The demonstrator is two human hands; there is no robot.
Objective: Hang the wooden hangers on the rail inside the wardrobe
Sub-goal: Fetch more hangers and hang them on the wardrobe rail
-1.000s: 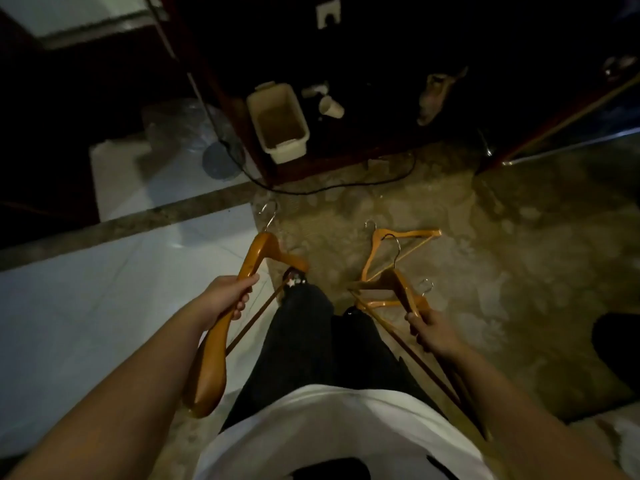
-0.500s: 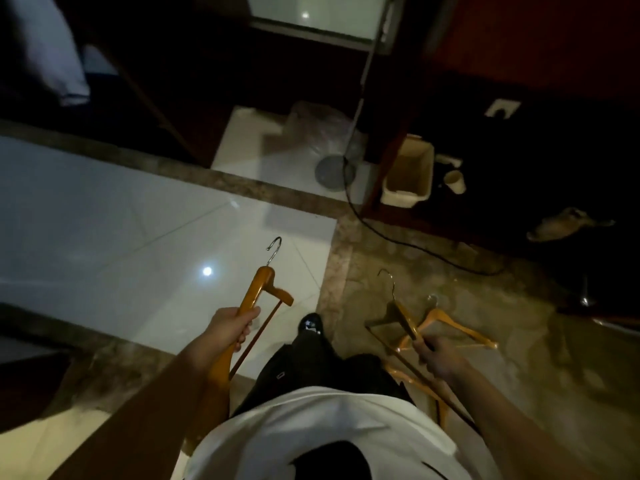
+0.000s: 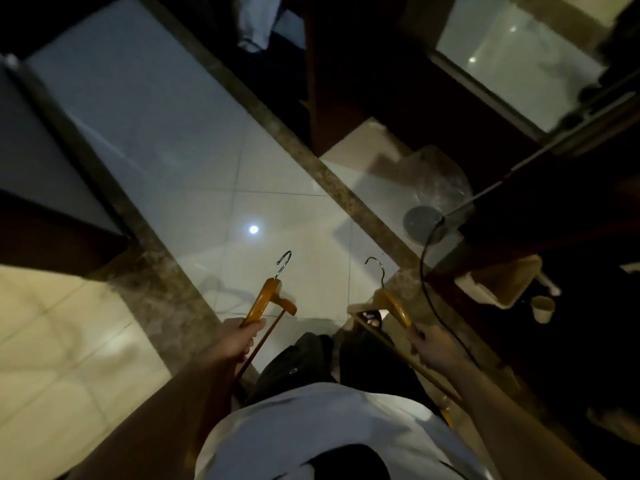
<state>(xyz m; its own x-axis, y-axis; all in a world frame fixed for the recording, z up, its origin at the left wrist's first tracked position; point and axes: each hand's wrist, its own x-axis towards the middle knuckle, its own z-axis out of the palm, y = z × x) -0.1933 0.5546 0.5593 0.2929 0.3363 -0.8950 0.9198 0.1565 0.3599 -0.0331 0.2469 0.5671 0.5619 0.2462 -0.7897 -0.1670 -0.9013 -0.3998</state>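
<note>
My left hand (image 3: 239, 342) grips one arm of a wooden hanger (image 3: 266, 299) with a metal hook pointing up and away from me. My right hand (image 3: 429, 346) grips a second wooden hanger (image 3: 393, 304), its hook also pointing away and its lower bar running back past my wrist. Both hangers are held in front of my waist above the floor. A dark wooden wardrobe frame (image 3: 311, 81) stands ahead with pale cloth (image 3: 256, 22) inside. No rail is visible.
White floor tiles (image 3: 194, 161) with brown stone borders lie ahead. At the right are a grey round fan base (image 3: 420, 223), a black cable (image 3: 429, 271), a beige bin (image 3: 498, 282) and a small cup (image 3: 543, 308). Dark furniture stands at the left.
The view has swung left, away from the floor where more hangers lay; those are out of view now. Both hands still hold their hangers, carried forward toward the wardrobe.
</note>
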